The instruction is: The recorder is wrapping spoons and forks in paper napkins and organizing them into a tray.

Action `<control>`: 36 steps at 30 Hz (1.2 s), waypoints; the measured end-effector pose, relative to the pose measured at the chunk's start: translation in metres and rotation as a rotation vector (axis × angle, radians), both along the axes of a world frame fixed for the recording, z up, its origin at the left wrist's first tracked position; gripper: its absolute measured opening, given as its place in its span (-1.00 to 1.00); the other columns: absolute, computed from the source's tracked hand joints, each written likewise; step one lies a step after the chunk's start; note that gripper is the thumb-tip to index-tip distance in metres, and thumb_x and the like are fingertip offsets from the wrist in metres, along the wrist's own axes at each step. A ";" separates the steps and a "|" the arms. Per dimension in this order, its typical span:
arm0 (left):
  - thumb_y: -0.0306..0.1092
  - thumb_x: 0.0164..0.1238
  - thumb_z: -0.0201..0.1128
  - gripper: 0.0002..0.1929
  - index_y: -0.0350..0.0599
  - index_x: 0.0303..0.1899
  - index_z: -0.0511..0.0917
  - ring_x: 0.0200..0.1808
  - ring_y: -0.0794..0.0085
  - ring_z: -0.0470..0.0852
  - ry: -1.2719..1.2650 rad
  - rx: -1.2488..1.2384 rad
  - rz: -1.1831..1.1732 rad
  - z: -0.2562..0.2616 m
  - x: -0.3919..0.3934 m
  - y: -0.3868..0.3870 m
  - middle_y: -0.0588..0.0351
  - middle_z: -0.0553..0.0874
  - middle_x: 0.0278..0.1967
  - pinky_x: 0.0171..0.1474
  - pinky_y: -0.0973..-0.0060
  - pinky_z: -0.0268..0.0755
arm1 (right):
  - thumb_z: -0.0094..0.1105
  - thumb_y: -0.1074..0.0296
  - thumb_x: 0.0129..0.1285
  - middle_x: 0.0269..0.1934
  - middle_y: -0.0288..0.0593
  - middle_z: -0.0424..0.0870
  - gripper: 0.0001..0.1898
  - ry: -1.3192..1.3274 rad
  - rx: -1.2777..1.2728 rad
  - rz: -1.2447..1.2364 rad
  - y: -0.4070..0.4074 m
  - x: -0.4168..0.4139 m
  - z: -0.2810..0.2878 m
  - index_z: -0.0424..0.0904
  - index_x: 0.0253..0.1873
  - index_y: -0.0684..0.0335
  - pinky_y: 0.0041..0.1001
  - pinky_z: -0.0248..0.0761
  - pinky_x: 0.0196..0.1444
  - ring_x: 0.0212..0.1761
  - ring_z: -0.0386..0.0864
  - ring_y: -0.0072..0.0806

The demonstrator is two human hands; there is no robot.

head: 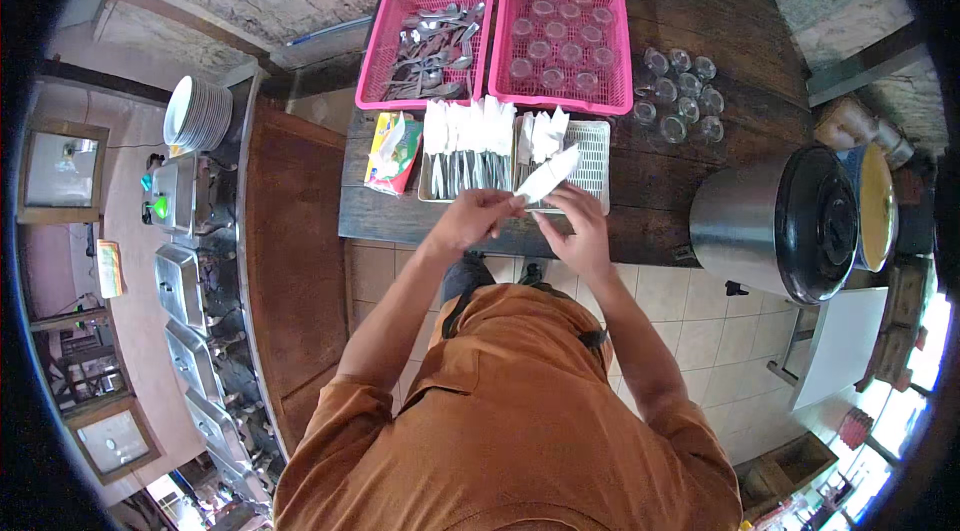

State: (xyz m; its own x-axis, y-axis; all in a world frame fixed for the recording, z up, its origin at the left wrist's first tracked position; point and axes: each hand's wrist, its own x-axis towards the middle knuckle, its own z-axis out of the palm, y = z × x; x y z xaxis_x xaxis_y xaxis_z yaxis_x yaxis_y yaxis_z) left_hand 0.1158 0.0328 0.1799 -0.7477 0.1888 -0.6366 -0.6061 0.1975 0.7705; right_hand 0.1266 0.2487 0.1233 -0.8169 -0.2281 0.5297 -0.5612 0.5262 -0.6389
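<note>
My left hand (480, 217) pinches the lower end of a white paper napkin wrap (550, 175); any cutlery inside is hidden. My right hand (576, 225) has its thumb and fingers about the wrap's right side. Just beyond lies a pale plastic basket (592, 145) with several wrapped bundles (543, 133) at its left. Beside it a second basket (421, 190) holds rows of cutlery with white napkins round their upper ends. A napkin packet (394, 156) with a tissue sticking out lies left of that. Loose spoons and forks (435, 55) fill part of a pink basket (367, 73).
Another pink basket (628, 51) holds upturned glasses, and more glasses (688, 109) stand on the dark wooden table (645, 193). A large lidded metal pot (739, 223) is at the right. To the left are a stack of plates (199, 113) and metal chafing dishes (180, 287).
</note>
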 end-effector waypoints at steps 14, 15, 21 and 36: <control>-0.09 0.60 0.32 -0.64 -0.22 0.10 0.63 -0.51 0.67 0.61 -0.102 0.353 0.402 -0.129 0.043 0.075 0.17 0.82 -0.09 -0.45 0.65 0.43 | 0.44 0.45 0.38 -0.01 -0.06 0.74 -0.63 -1.021 -0.969 -0.387 0.006 0.010 -0.089 0.52 0.17 0.46 -0.55 0.55 0.09 0.01 0.70 -0.51; -0.08 0.60 0.32 -0.62 -0.23 0.14 0.59 -0.47 0.65 0.64 -0.138 0.379 0.431 -0.131 0.042 0.076 0.13 0.82 -0.06 -0.41 0.61 0.47 | 0.44 0.45 0.38 -0.01 -0.06 0.74 -0.63 -1.027 -0.966 -0.391 0.009 0.008 -0.093 0.52 0.17 0.46 -0.55 0.55 0.09 0.01 0.70 -0.51; -0.08 0.57 0.36 -0.49 -0.28 0.27 0.46 -0.21 0.48 0.73 -0.072 0.196 0.239 -0.148 0.023 0.062 0.09 0.79 -0.08 -0.12 0.51 0.59 | 0.43 0.42 0.39 -0.02 -0.03 0.73 -0.57 -0.994 -0.898 -0.463 0.030 -0.014 -0.101 0.48 0.24 0.43 -0.49 0.60 0.03 0.03 0.70 -0.46; -0.39 0.45 0.23 -0.71 -0.10 0.15 0.67 0.18 0.01 0.62 0.793 -0.759 -0.230 -0.208 -0.094 0.072 0.02 0.69 0.12 0.20 0.15 0.57 | 0.52 0.43 0.27 -0.08 0.07 0.80 -0.54 -0.837 -0.407 -0.458 0.066 -0.134 -0.153 0.50 0.18 0.40 -0.40 0.66 -0.07 -0.11 0.80 -0.33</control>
